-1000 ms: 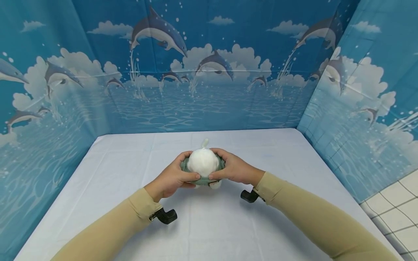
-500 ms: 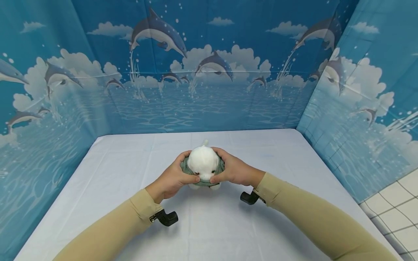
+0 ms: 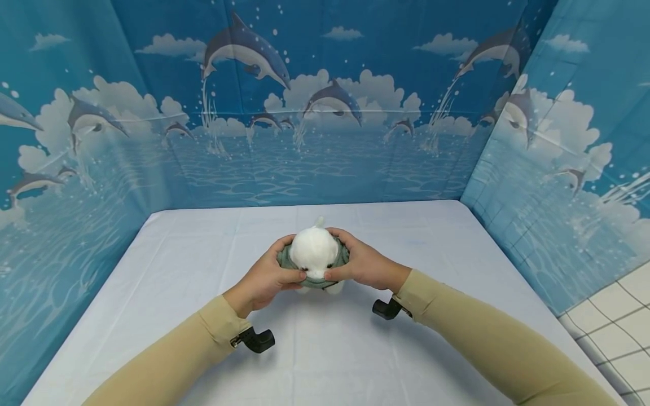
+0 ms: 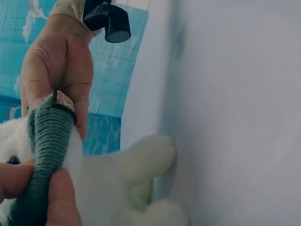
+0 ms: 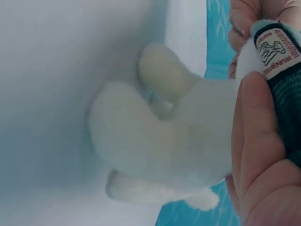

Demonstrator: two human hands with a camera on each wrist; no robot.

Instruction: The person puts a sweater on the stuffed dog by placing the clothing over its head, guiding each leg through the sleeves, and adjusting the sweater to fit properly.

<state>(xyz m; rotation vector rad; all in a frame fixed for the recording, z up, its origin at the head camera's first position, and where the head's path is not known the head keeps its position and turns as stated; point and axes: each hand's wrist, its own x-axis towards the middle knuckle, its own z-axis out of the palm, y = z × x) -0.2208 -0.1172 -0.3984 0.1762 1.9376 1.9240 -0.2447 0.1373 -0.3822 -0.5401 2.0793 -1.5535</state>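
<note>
A white plush toy (image 3: pixel 314 246) with dark eyes stands over the white table, its green knitted scarf (image 4: pixel 49 136) wrapped round the neck. My left hand (image 3: pixel 268 274) grips the scarf on the toy's left side in the head view, thumb in front below the face. Opposite it, my right hand (image 3: pixel 364 261) holds the scarf the same way, and the two thumbs nearly meet. A printed label (image 5: pixel 277 52) is on the scarf in the right wrist view. In both wrist views the toy's stubby limbs reach down by the tabletop; whether they bear on it I cannot tell.
The table (image 3: pixel 325 361) wears a white cloth. Blue curtains (image 3: pixel 325 163) with dolphins hang behind and at both sides. A black camera mount (image 3: pixel 258 340) sits on the left wrist, another mount (image 3: pixel 387 309) on the right. Pale tiles (image 3: pixel 614 321) show at the right.
The toy's head has tipped so its eyes now show above the thumbs. Over the last half second both hands and the toy have shifted very slightly left. Both grips stay on the scarf.
</note>
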